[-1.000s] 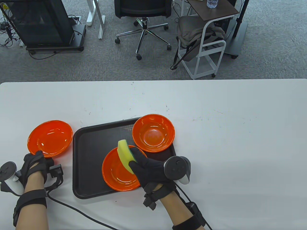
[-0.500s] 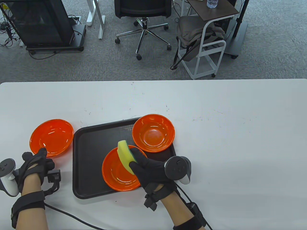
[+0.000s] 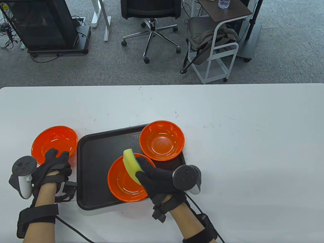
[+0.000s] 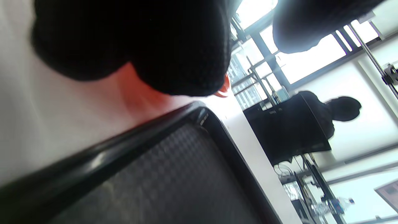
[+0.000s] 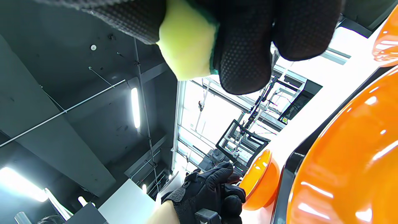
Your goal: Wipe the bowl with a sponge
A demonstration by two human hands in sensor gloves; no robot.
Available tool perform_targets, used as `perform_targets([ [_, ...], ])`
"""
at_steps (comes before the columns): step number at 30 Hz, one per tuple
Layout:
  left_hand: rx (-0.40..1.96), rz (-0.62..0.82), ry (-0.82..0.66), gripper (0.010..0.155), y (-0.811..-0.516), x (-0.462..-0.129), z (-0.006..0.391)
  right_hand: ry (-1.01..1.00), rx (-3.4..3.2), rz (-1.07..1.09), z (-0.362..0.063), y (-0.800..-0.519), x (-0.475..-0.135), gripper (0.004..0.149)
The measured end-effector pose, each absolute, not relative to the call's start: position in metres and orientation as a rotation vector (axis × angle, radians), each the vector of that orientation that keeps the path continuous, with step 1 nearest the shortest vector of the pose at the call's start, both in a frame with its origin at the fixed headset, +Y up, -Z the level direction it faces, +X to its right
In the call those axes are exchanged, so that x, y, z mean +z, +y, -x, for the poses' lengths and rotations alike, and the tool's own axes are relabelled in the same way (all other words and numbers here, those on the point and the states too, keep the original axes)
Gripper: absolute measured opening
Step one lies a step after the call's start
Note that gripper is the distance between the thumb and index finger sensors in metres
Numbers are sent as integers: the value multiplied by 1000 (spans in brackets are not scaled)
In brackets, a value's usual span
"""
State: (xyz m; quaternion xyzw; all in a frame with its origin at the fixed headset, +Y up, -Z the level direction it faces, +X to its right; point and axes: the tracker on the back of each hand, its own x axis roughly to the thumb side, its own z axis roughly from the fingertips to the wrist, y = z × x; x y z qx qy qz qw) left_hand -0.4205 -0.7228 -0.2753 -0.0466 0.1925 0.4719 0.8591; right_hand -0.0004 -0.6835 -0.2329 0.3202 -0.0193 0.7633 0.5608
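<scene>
Since a second ago, only the left hand (image 3: 54,165) has shifted toward one o'clock, empty fingers half-curled beside the loose bowl (image 3: 54,143). Right hand (image 3: 158,178) grips the sponge (image 3: 131,164) above the near tray bowl (image 3: 125,181); wiping looks barely begun.

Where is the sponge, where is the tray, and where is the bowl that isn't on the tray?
sponge (image 3: 130,162), table view, on its yellow face.
tray (image 3: 97,152), table view, on its bare black floor.
bowl off the tray (image 3: 54,141), table view, on its orange inside, left of the tray.
</scene>
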Motion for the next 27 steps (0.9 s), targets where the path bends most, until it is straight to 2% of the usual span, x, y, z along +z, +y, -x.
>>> perform_targets([
  [2, 974, 151, 320, 70, -725, -278, 403, -45, 1798, -754, 0, -683, -233, 55],
  [7, 808, 386, 153, 77, -733, -280, 354, -37, 1805, -756, 1, -684, -233, 55],
  [9, 775, 434, 115, 79, -737, -280, 338, -37, 1806, -757, 1, -684, -232, 55],
  [16, 672, 485, 32, 79, -746, -281, 310, -37, 1809, -754, 1, -683, -233, 55],
  [27, 715, 537, -5, 63, -767, -287, 302, -33, 1816, -757, 2, -683, -233, 55],
])
